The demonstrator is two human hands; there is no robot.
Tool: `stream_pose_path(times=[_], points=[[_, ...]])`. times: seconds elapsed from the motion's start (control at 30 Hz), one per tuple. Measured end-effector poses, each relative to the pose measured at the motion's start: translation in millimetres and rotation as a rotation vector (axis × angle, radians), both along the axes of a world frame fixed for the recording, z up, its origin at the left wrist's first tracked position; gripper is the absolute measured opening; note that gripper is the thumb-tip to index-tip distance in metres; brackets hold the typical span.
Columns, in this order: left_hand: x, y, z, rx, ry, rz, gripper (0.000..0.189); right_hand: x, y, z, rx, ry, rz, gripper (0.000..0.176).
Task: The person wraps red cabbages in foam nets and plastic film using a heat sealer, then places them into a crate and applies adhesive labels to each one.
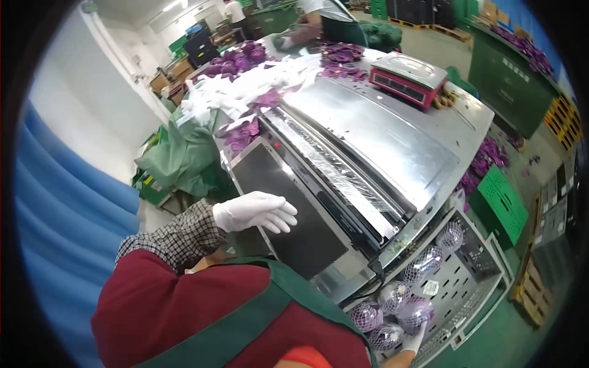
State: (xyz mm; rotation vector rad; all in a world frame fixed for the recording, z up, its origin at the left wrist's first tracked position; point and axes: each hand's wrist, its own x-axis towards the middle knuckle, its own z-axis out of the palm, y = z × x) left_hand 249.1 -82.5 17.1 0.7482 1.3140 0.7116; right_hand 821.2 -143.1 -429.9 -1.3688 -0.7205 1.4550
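My left hand, in a white glove, hovers over the black plate of a film wrapping machine. Its fingers are stretched out and nothing is in them. Low on the right, my gloved right hand reaches into a grey plastic crate, with its fingers against a film-wrapped purple cabbage; part of this hand is hidden. More purple cabbages in white foam nets lie along the crate's near side. A roll of clear film runs across the machine behind the black plate.
A red weighing scale stands on the steel table beyond the machine. White foam nets, loose purple leaves and cabbages cover its far left. A co-worker stands behind it. A green crate is at right.
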Motion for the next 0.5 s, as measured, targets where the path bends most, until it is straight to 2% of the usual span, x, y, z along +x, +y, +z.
stream_pose_path(times=[0.07,0.13,0.17,0.27,0.33,0.47,0.5], points=[[-5.5,-0.9,-0.1,-0.010,0.028,0.021,0.046,-0.6,9.5,7.7,-0.099,0.055,0.021,0.064],[-15.8,-5.2,0.1,-0.018,0.049,0.054,0.043,-3.0,27.5,47.4,-0.571,0.399,-0.106,0.059],[-24.6,-8.3,-0.7,-0.004,0.053,0.075,0.042,-24.4,33.0,87.2,-0.587,0.354,-0.152,0.053],[-64.8,-19.1,-7.3,0.027,0.135,0.149,0.041,14.9,50.2,27.1,-0.439,0.048,-0.036,0.046],[-105.8,-27.9,-19.2,0.064,0.203,0.247,0.042,0.8,52.6,61.4,-0.424,-0.016,-0.094,0.050],[-218.5,-42.3,-63.2,0.123,0.642,0.409,0.040,-54.2,53.5,166.1,-0.363,-0.097,-0.286,0.058],[-242.1,-44.6,-59.5,0.112,0.693,0.454,0.036,-70.7,50.2,192.2,-0.336,-0.121,-0.348,0.060]])
